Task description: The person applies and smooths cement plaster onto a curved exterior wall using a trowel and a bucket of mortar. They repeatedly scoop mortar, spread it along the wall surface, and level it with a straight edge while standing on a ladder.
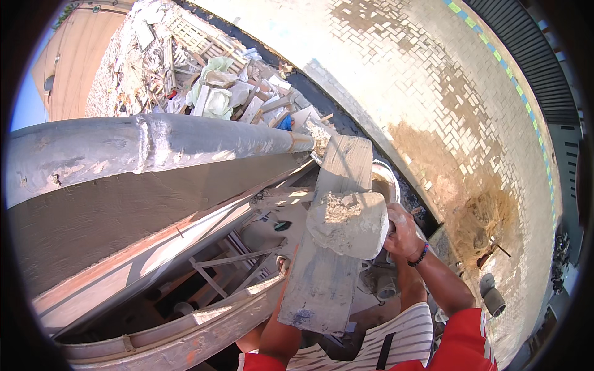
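Observation:
My right hand (405, 232) is closed at the right edge of a grey, rounded, mortar-caked pan or scoop (371, 235), its exact kind unclear. Wet-looking mortar (343, 209) lies on its top. The pan rests on or just above a long, grey-stained wooden board (322, 290) that runs away from me. My left forearm (281, 334) goes up behind the board's near left edge; the left hand itself is hidden there. Beyond the pan, partly covered by the board, stands a pale bucket (394, 179) with mortar-coloured stuff inside.
At left, a thick grey rounded ledge (223, 137) tops a smooth plastered wall (124, 216). Wooden scaffold poles (204, 315) run below, with a drop beneath. Rubble and scrap wood (235, 86) lie farther off. Down right are paving (402, 74) and a sand pile (489, 216).

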